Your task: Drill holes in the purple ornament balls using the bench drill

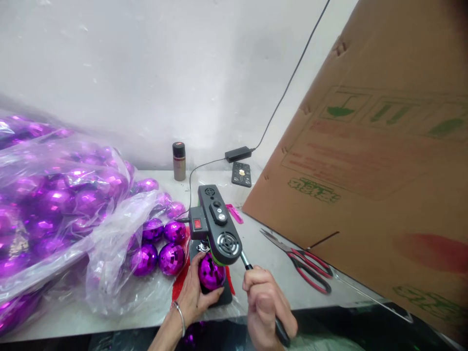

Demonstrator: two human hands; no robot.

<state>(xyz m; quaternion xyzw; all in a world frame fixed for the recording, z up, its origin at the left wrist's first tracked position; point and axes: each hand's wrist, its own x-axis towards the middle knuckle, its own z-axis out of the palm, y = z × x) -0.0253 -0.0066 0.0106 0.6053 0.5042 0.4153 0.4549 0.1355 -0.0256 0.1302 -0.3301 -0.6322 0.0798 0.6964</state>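
My left hand, with a bracelet at the wrist, has fingers and thumb around a shiny purple faceted ball. The ball sits under the rounded front end of a black device, which partly covers it. That device has round vents and a red switch, and a dark base plate shows below. My right hand is closed around a black handle with a metal shaft reaching to the device's front end. Whether the shaft is joined to the device cannot be made out.
Clear plastic bags of purple balls fill the left side, with loose balls by the device. Red-handled scissors and a large cardboard box stand at right. Behind are a small bottle, a power adapter and a phone-like item.
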